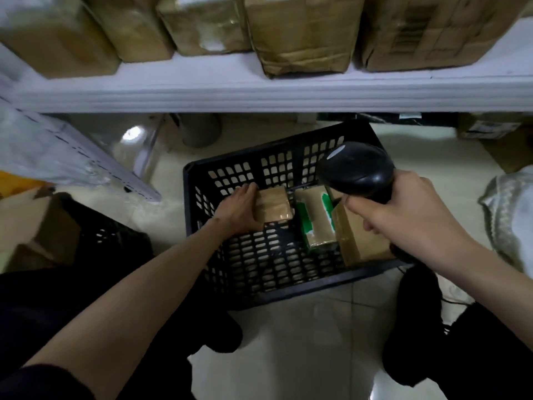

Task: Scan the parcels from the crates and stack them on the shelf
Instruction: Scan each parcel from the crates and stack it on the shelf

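Observation:
A black plastic crate stands on the floor below a white shelf. Inside it lie a small brown parcel, a parcel with green tape and a cardboard box. My left hand reaches into the crate and grips the left side of the small brown parcel. Over the crate's right side, my right hand holds a black barcode scanner by its handle, head pointing toward the shelf. Several taped brown parcels stand in a row on the shelf.
A second black crate with a cardboard box sits at the left. Plastic-wrapped bags lie at the far left and far right. More boxes sit under the shelf at right. Pale tiled floor surrounds the crate.

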